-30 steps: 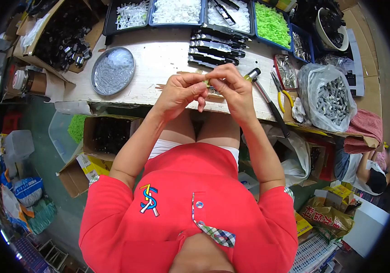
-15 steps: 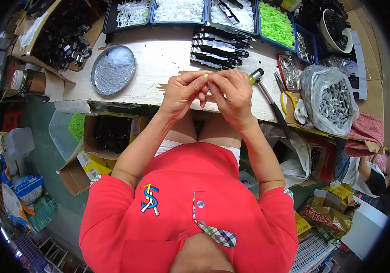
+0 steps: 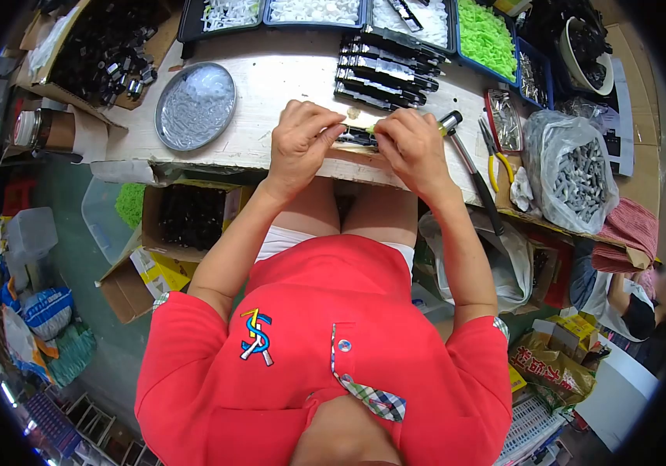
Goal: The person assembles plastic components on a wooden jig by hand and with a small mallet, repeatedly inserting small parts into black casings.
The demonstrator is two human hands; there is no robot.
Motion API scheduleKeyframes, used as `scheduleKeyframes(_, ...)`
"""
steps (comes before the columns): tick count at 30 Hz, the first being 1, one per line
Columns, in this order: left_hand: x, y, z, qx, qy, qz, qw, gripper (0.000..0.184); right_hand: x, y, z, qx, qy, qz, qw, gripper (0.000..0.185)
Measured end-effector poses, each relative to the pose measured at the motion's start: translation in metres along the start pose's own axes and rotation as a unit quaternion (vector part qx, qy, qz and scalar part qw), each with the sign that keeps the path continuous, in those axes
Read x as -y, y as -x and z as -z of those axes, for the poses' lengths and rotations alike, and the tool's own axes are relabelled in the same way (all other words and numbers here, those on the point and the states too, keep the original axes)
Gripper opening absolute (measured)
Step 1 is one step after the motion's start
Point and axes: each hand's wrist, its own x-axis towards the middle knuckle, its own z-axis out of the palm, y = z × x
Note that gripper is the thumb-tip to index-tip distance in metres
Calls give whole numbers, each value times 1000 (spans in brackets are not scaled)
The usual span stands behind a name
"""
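Observation:
A slim black part [image 3: 358, 137] with a pale strip lies at the table's front edge, between my two hands. My left hand [image 3: 300, 146] is pinched at its left end; whether it grips the part or something tiny is hidden by the fingers. My right hand [image 3: 413, 149] is closed at the other end, with a speck of yellow-green by the fingertips and its contents unclear. Just right of that hand lies a hammer [image 3: 473, 172] with a dark handle. Behind the hands, several similar black parts [image 3: 383, 76] are stacked in a row.
Blue trays hold white pieces [image 3: 315, 11], green pieces [image 3: 487, 39] and metal bits [image 3: 535, 81]. A round metal dish [image 3: 195, 106] sits left. Yellow-handled pliers [image 3: 496, 155] and a bag of grey parts [image 3: 574, 171] are right. Another person [image 3: 630, 299] is at far right.
My hands have moved apart from fingertips together. They have come down to the two ends of the black part, which now shows between them. The view has shifted slightly.

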Motion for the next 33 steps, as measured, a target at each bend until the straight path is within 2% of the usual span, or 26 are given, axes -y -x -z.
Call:
scheduleKeyframes(2, 5, 5, -2, 8, -21, 9, 1000, 11, -3, -1, -5, 26, 13, 9, 1000, 7)
scheduleKeyframes(4, 6, 6, -3, 51, -92, -29, 994, 12, -5, -4, -11, 49, 25, 38, 998, 6)
scheduleKeyframes(10, 14, 9, -13, 65, -81, -14, 994, 9, -6, -15, -16, 149, 36, 55, 987, 4)
scheduleKeyframes(14, 17, 10, -15, 67, -61, -13, 996, 8, -9, -25, -13, 181, 16, 76, 980, 2)
scheduleKeyframes(21, 17, 9, -15, 71, -74, -19, 995, 9, -8, -31, -9, 253, 1, 38, 967, 4)
scheduleKeyframes(25, 16, 8, -14, 82, -78, -6, 994, 9, -9, -25, -6, 250, 19, 30, 967, 3)
scheduleKeyframes(27, 14, 7, -14, 86, -93, 12, 992, 12, -16, -15, -4, 141, -22, 15, 990, 4)
scheduleKeyframes(31, 10, 4, -17, 90, -122, 19, 988, 18, -34, -4, 31, 72, -59, -53, 994, 7)
scheduleKeyframes(33, 8, 2, -19, 107, -128, 62, 984, 21, -38, 2, 55, 39, -65, -69, 995, 7)
